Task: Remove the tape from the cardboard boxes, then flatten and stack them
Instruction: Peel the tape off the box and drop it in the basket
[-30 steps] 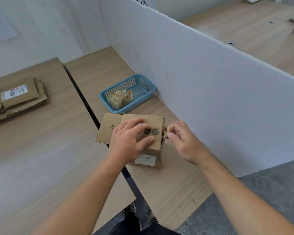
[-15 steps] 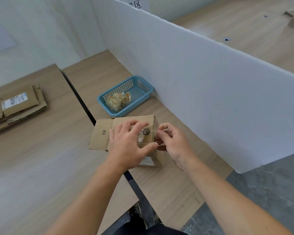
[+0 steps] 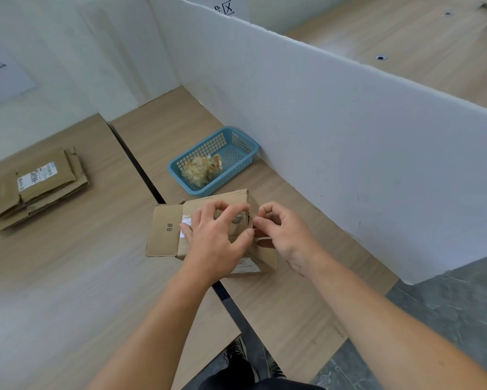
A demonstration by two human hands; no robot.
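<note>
As a steady base was needed for peeling, everything was carried by the surface [image 3: 68,277]. The flattened boxes [image 3: 39,190] were stacked far left, well apart. The cardboard box [image 3: 165,235] was placed near the front, one flap open, with the blue basket [image 3: 231,177] just behind for crumpled tape [image 3: 200,170]. The box top was gripped by the curled fingers of the arched left hand [image 3: 217,240]. The fingers of the right hand [image 3: 284,235] were pinched at its right edge, probably on a tape end too small to see.

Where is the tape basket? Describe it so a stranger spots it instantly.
Find the tall white partition on the right. At its foot, just beyond the cardboard box being handled, sits the blue basket: the only coloured plastic thing, holding crumpled tape.
</note>
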